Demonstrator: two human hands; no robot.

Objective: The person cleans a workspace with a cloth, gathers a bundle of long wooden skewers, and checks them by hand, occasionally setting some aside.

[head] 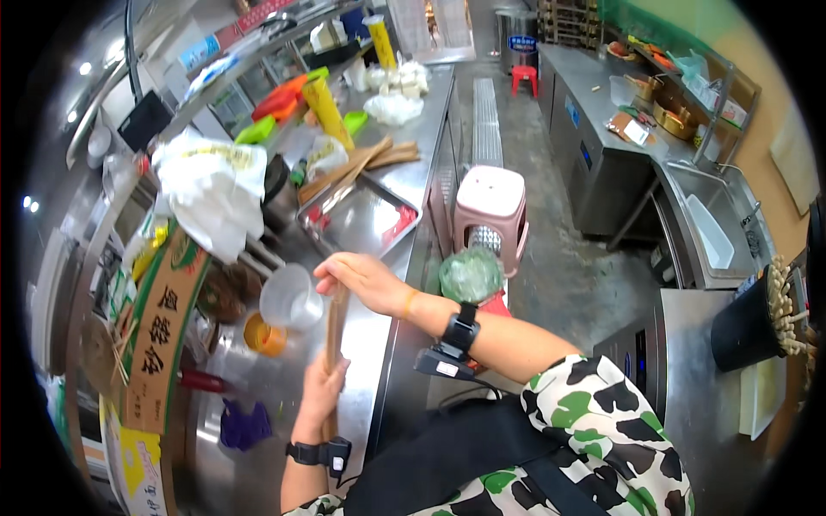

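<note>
A long brown strip point(333, 327), perhaps wood or bamboo, stands nearly lengthwise over the edge of the steel counter point(364, 335). My left hand point(321, 390) is closed around its lower part. At the upper end, my right hand point(364, 282) has its fingers curled over the strip. Just beyond the hands lies a shallow steel tray point(358, 216) with red pieces point(399, 222) in it. More flat brown strips point(361, 169) rest across the tray's far rim. Left of my hands are a clear plastic tub point(290, 297) and an orange container point(264, 335).
A purple cloth-like item point(245, 424) and a printed cardboard box point(164, 335) are on the left. A white plastic bag point(210, 187) hangs near the shelf. Pink stools point(490, 213) and a green-wrapped bundle point(471, 274) stand beside the counter; a sink point(716, 219) is across the aisle.
</note>
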